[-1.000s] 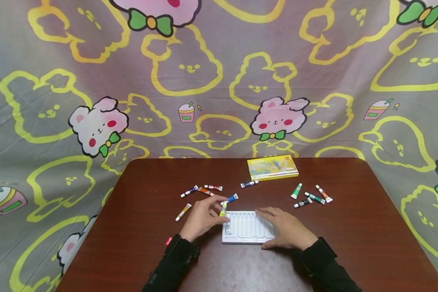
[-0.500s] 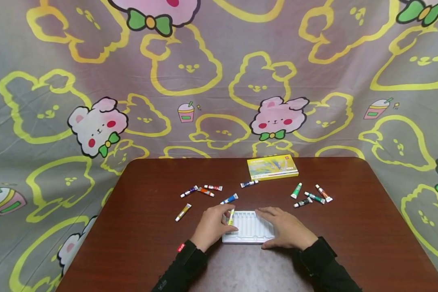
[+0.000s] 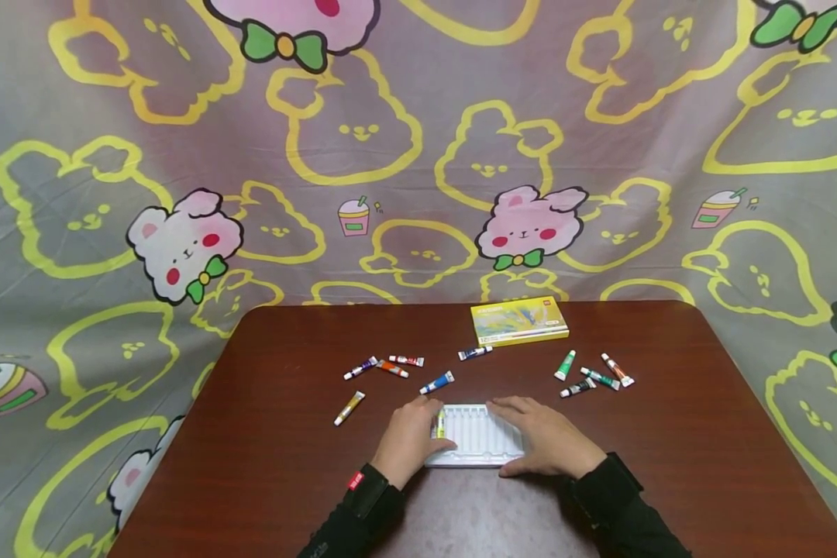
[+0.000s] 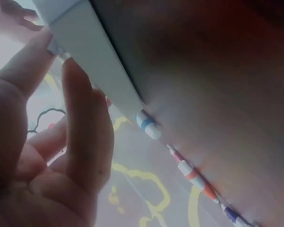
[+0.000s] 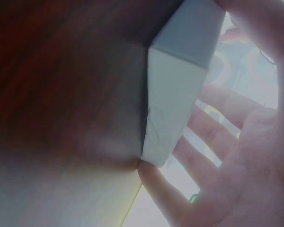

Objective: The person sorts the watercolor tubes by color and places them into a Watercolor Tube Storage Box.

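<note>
In the head view a white plastic tray (image 3: 484, 435) with narrow slots lies in front of me. My left hand (image 3: 410, 435) is over its left end, thumb and fingers pinching a small yellow paint tube (image 3: 440, 424) that lies along a slot. The left wrist view shows the thumb and fingertips (image 4: 75, 71) close to the tray's side wall, a pale tube end between them. My right hand (image 3: 549, 435) holds the tray's right end, thumb at the front edge and fingers at the back. The leftmost slot is hidden behind the left hand.
Blue (image 3: 437, 382), orange (image 3: 394, 369), red (image 3: 407, 360), purple (image 3: 359, 367) and ochre (image 3: 349, 408) tubes lie left. A navy tube (image 3: 476, 353) is beside the yellow box (image 3: 519, 321). Green (image 3: 565, 365), dark green (image 3: 600, 378), black (image 3: 577, 387) and brown (image 3: 617, 370) tubes lie right.
My left hand has moved right and down with the yellow paint tube, which now lies in the tray instead of tilting above it. My right hand has stayed on the tray.
</note>
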`<action>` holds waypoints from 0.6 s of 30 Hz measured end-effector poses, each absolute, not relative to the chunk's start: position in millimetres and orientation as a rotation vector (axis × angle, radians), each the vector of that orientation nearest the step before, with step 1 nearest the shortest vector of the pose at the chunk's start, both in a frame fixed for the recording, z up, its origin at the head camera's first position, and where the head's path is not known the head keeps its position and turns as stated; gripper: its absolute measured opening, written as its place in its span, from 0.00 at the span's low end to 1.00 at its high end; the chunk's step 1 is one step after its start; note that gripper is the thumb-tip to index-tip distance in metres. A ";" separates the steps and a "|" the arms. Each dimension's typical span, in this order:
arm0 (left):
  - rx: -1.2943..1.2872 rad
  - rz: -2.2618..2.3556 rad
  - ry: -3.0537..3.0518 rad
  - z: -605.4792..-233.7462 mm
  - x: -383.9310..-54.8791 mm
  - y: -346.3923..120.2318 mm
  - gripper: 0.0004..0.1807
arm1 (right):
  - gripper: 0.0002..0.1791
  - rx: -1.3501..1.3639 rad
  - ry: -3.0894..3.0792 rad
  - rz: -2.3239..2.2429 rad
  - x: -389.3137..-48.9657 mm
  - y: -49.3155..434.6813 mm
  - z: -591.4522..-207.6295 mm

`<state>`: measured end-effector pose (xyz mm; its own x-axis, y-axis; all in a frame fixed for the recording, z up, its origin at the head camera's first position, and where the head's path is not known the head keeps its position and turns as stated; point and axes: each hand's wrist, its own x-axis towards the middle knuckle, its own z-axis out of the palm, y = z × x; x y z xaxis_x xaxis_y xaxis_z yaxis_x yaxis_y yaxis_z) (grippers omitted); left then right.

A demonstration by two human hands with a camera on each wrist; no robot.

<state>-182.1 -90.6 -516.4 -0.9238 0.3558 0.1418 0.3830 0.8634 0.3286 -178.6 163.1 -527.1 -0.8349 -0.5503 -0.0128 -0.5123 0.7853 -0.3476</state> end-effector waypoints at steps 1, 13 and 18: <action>-0.593 -0.497 -2.961 -516.8 -182.0 -90.2 0.32 | 0.56 -0.849 2.860 -0.508 -178.4 163.1 -526.8; -0.665 -0.024 -2.877 -520.4 -175.7 -88.4 0.38 | 0.56 -0.835 2.860 -0.516 -177.2 161.9 -525.2; -0.652 -0.007 -2.881 -520.5 -174.3 -87.9 0.38 | 0.56 -0.830 2.863 -0.508 -177.0 161.6 -525.2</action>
<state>-174.3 -87.9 -520.5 -0.8859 0.4263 0.1828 0.4272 0.9034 -0.0366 -177.0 161.6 -525.2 -0.8430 -0.5375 -0.0192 -0.4981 0.7937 -0.3491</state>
